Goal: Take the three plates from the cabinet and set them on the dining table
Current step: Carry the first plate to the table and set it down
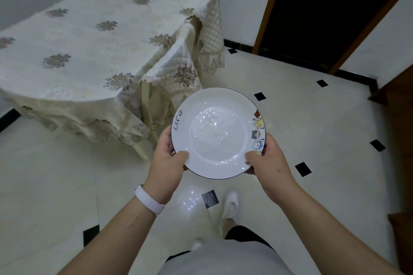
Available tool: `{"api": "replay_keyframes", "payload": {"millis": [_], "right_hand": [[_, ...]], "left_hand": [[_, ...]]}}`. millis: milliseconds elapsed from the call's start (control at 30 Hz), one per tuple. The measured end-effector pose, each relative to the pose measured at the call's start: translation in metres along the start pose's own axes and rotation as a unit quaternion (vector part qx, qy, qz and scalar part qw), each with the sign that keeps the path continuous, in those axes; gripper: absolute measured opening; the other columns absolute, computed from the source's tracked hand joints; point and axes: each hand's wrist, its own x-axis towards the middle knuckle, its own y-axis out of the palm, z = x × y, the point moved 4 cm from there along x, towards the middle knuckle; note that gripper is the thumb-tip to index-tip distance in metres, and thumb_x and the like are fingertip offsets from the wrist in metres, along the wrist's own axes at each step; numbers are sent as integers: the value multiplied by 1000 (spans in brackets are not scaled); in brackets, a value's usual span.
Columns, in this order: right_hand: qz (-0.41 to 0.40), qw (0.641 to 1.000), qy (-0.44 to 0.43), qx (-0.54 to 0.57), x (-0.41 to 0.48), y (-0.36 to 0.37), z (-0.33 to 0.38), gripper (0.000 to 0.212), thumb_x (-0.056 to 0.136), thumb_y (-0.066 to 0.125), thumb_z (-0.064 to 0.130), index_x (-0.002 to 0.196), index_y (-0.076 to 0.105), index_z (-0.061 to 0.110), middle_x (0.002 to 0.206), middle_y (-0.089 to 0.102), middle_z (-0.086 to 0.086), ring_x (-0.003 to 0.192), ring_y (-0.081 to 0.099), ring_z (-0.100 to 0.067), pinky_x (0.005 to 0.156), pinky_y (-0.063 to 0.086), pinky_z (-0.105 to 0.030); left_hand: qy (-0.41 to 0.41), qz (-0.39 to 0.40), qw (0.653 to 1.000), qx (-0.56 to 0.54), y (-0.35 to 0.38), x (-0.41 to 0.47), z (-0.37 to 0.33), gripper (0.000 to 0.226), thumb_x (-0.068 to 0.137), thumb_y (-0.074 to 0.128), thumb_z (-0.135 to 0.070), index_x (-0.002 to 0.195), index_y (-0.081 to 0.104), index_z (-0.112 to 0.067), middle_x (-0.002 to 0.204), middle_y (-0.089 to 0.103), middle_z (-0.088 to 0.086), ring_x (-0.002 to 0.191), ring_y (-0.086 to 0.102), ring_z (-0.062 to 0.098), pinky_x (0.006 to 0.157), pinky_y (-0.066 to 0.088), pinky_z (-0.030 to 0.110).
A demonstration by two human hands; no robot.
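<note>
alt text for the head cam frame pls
Both hands, left hand and right hand, hold a white plate level over the tiled floor. The cloth-covered dining table stands ahead to the left, with no plates visible on it.

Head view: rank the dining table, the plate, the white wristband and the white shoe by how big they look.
1. Dining table, largest by far.
2. Plate, held in both hands, close to the camera.
3. White shoe and white wristband look about alike; the wristband is nearer, so no ranking.

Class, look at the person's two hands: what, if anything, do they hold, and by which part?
Both hands hold one white plate by its near rim: left hand at the near-left edge, right hand at the near-right edge, thumbs on top.
</note>
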Motion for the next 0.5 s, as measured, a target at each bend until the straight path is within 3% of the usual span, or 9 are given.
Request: {"api": "replay_keyframes", "payload": {"millis": [233, 333, 500], "right_hand": [[32, 999, 15, -2, 96, 9, 9, 45, 85, 48, -8, 111, 58, 27, 107, 70, -5, 100, 67, -32, 77, 62, -45], [46, 999, 15, 0, 148, 8, 25, 46, 86, 49, -8, 111, 58, 29, 107, 70, -1, 99, 68, -28, 71, 62, -36], [58, 998, 13, 0, 233, -12, 66, 45, 86, 49, -7, 112, 58, 28, 108, 70, -1, 98, 68, -24, 67, 61, -31]], "left_hand": [[-15, -39, 999, 33, 12, 82, -6, 70, 84, 41, 19, 131, 45, -33, 104, 69, -20, 91, 67, 8, 65, 58, 35], [-14, -55, 997, 44, 30, 129, -15, 70, 84, 41, 19, 125, 48, -37, 101, 70, -21, 88, 68, 7, 67, 60, 38], [-13, -73, 997, 34, 74, 205, -37, 70, 83, 41, 19, 126, 49, -35, 106, 69, -13, 91, 68, 11, 63, 56, 32]]}}
